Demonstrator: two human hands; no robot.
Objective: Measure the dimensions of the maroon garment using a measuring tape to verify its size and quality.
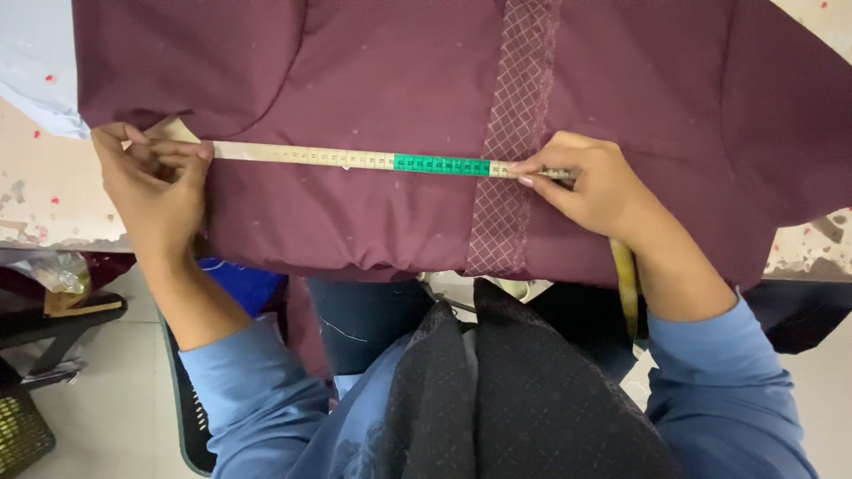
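Note:
A maroon garment (373,80) lies spread over a worn table (44,195), with a strip of diamond-patterned trim (510,133) running down it. A measuring tape (355,160), cream with a green stretch, is pulled taut across the cloth. My left hand (155,182) pinches the tape's end at the garment's left edge. My right hand (590,182) pins the tape down on the patterned trim with thumb and fingertips. The tape's loose yellow tail (626,284) hangs off the table's near edge beside my right wrist.
Pale blue cloth (31,62) lies at the far left of the table. Below the table edge are my blue sleeves, a dark scarf (497,390), a blue item (240,279), a dark stool (53,324) and a basket (18,435) on the tiled floor.

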